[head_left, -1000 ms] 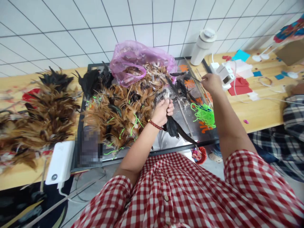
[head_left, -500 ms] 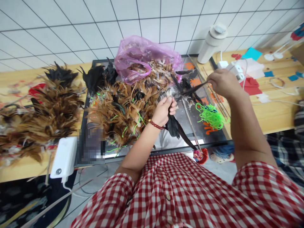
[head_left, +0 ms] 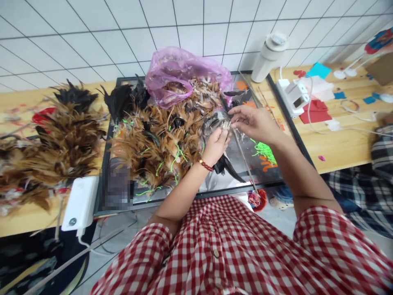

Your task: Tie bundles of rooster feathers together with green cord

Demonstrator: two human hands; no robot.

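Note:
My left hand is closed around a bunch of black feathers. Their dark vanes hang below my fist, and the pale quill ends stick out above the thumb. At those quill ends my right hand pinches with thumb and fingertips, apparently on a black feather's quill; the fingers partly hide it. More loose black feathers lie just behind the hands. To the left, brown feather bunches tied with green string cover much of the black-framed board.
A purple plastic bag of feathers stands at the back, with a white bottle to its right. Green string lies under my right forearm. A power strip, a white power bank and a thin stick are nearby.
My right hand has come down and left, from holding a black feather out to the right to the quill ends above my left fist. The left hand keeps its grip on the bunch.

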